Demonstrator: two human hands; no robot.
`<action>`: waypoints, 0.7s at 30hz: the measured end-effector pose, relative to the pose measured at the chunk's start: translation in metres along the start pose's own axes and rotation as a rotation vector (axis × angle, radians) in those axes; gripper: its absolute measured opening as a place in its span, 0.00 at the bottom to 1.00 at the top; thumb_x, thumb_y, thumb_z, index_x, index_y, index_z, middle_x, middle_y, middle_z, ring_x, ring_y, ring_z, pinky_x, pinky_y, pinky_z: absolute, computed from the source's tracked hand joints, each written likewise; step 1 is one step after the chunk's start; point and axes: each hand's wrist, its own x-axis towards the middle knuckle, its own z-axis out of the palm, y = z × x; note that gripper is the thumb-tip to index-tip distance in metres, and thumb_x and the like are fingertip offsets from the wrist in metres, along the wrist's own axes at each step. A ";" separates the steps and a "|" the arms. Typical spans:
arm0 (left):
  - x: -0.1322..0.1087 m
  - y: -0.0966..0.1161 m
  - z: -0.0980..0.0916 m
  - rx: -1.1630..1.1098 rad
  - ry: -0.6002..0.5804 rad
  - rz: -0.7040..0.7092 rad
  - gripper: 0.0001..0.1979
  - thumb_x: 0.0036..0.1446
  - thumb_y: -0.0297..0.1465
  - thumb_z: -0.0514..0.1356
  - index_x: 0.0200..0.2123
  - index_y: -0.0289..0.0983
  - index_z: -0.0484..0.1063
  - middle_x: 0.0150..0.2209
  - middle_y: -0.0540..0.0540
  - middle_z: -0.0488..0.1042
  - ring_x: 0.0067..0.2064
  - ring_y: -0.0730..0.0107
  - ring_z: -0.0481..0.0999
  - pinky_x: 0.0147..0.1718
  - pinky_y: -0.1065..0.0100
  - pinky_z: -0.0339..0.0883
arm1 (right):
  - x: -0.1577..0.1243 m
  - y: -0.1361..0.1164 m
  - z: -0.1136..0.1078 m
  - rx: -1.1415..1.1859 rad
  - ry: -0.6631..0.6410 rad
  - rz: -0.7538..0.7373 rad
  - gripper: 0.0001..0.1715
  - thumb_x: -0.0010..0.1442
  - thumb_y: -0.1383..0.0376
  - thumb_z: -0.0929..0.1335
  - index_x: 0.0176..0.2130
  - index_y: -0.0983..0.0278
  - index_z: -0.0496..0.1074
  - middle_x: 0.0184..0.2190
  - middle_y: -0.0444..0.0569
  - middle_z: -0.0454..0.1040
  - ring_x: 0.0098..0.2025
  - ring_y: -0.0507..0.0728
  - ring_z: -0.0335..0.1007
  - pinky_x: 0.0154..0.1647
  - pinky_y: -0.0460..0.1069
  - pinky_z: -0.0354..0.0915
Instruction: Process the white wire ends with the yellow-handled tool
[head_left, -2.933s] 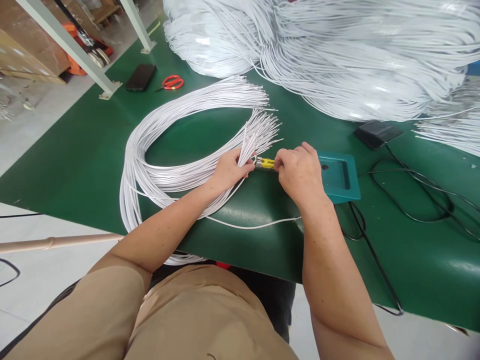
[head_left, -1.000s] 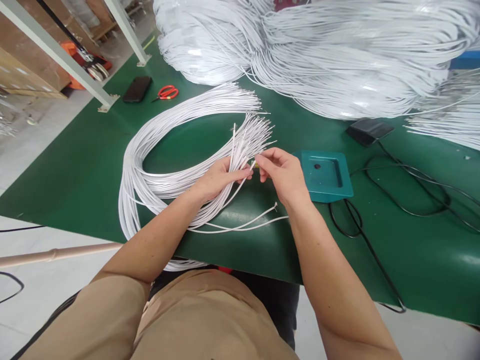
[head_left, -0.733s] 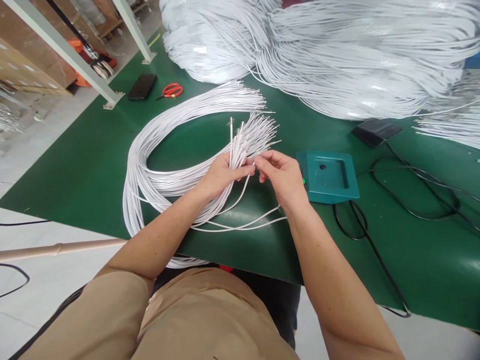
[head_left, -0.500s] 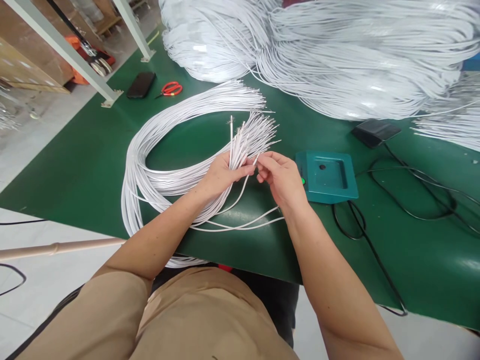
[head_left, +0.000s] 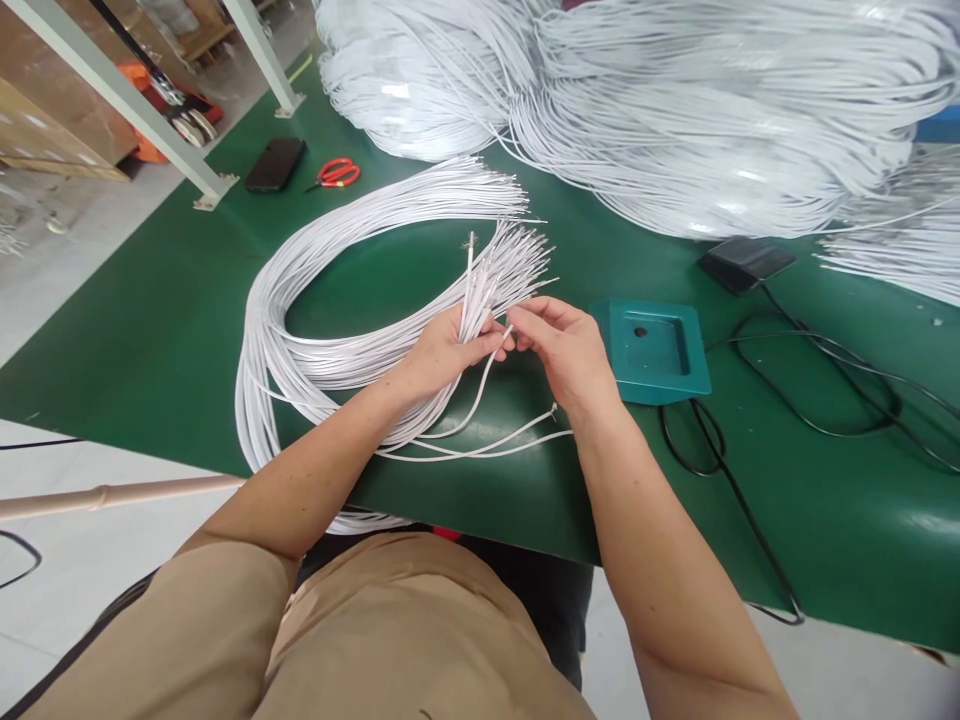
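Observation:
A curved bundle of white cables [head_left: 262, 300] lies on the green table, its loose ends fanned out toward the right. My left hand [head_left: 450, 350] is closed around several of these cables near their ends. Its thumb presses on one single cable [head_left: 487, 370] that bends down and away from the rest. At that cable's tip my right hand [head_left: 562, 345] makes a pinch, with thumb and forefinger together; the fingers partly hide what lies between them. Two or three loose cable ends [head_left: 517, 440] stretch along the table below the right wrist.
A teal device with a recessed top [head_left: 656, 350] sits right of my right hand, beside a black pedal-like block [head_left: 746, 263] and black cords [head_left: 817, 345]. Red-handled snips [head_left: 337, 173] and a dark phone-like object [head_left: 276, 165] lie at the back left. Big white cable coils [head_left: 712, 120] fill the back.
My right hand's fingers have shifted slightly at the single cable's tip, which now shows more plainly between the hands. The whole view has drifted a little; the left hand keeps its hold.

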 end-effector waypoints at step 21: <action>0.003 -0.007 -0.006 0.060 0.091 0.059 0.11 0.52 0.33 0.66 0.33 0.34 0.68 0.33 0.47 0.79 0.33 0.74 0.77 0.29 0.74 0.65 | 0.002 -0.001 -0.001 -0.054 0.059 0.038 0.12 0.54 0.59 0.69 0.37 0.63 0.75 0.27 0.41 0.70 0.26 0.48 0.63 0.30 0.45 0.68</action>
